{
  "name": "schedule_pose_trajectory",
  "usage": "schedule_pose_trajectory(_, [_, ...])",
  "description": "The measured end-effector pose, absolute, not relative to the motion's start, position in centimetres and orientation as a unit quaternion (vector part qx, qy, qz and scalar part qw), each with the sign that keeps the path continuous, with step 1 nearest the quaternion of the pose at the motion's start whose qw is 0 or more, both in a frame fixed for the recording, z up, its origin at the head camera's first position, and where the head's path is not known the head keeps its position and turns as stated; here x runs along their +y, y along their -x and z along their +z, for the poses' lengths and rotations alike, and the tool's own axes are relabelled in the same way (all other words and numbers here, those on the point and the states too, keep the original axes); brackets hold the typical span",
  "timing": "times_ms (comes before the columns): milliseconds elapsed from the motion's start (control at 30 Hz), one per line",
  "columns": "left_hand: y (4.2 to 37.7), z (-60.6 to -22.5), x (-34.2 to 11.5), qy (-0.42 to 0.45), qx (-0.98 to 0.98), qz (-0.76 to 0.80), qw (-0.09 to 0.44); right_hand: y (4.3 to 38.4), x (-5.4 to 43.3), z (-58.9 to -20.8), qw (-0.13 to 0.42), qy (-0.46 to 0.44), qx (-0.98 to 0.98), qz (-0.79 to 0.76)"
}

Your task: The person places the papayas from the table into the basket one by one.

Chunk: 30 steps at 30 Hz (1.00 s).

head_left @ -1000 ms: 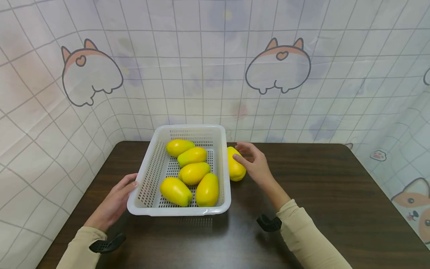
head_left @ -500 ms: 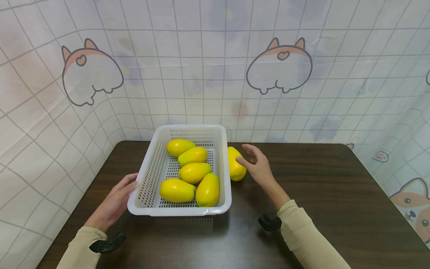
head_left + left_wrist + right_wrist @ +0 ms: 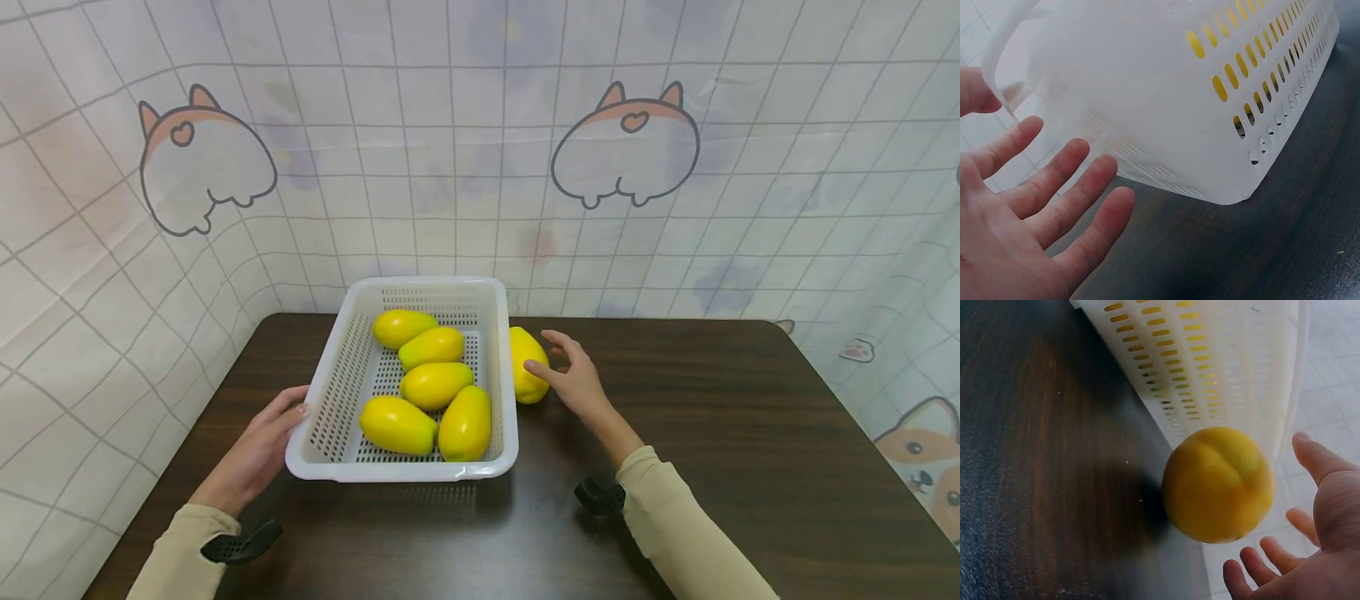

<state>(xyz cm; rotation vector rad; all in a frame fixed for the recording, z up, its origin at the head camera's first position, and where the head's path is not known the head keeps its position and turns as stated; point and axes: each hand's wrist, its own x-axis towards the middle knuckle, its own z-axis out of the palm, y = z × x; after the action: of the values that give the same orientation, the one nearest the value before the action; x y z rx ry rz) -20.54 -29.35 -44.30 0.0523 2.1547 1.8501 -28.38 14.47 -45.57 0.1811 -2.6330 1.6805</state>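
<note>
A white perforated plastic basket (image 3: pixel 401 472) stands on the dark table and holds several yellow mango-shaped fruits, one lying at its near left (image 3: pixel 397 425). My left hand (image 3: pixel 251 454) is at the basket's left side, its thumb over the rim. In the left wrist view the other fingers (image 3: pixel 1079 212) are loosely extended beside the outer wall. Outside the right wall lies another yellow fruit (image 3: pixel 528 367), its rounded, creased end (image 3: pixel 1216 487) showing in the right wrist view. Just right of it hovers my right hand (image 3: pixel 577 383), fingers spread and slightly bent, with a gap to the fruit.
The dark wood-grain table (image 3: pixel 712 433) extends to the right of the hand and in front of the basket. A white gridded curtain (image 3: pixel 465 167) with dog drawings hangs behind the table and along both sides.
My right hand has shifted slightly right, away from the fruit outside, and its fingers have dropped a little. Inside the basket the near-left fruit has turned to lie more level. The left hand stays put.
</note>
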Motion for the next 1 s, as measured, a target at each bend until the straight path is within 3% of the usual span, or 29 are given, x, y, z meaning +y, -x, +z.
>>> schedule_pose_trajectory(700, [20.5, -44.5, -29.3, -0.02, 0.748, 0.646, 0.15, 28.5, 13.5, -46.9, -0.026, -0.037, -0.839, 0.542])
schedule_pose_trajectory(1000, [20.5, -44.5, -29.4, -0.025, 0.749, 0.646, 0.148, 28.6, 13.4, -47.1, -0.073, -0.029, -0.835, 0.544])
